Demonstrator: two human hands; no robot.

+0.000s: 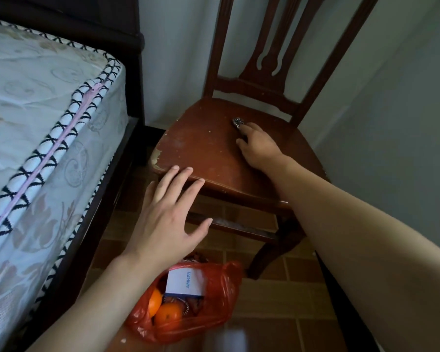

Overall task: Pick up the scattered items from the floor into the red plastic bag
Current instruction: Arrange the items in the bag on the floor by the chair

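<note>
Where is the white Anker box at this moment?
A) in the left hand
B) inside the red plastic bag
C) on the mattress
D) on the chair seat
B: the white Anker box sits in the open red plastic bag on the floor, beside two oranges.

A worn wooden chair [214, 148] stands against pale walls [391, 97]; a patterned mattress [36, 110] beside it; brown tiled floor [277, 301].

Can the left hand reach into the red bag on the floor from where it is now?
Probably yes. The left hand hangs open in front of the chair, and the red bag lies open on the floor just below the wrist, with nothing between them.
</note>
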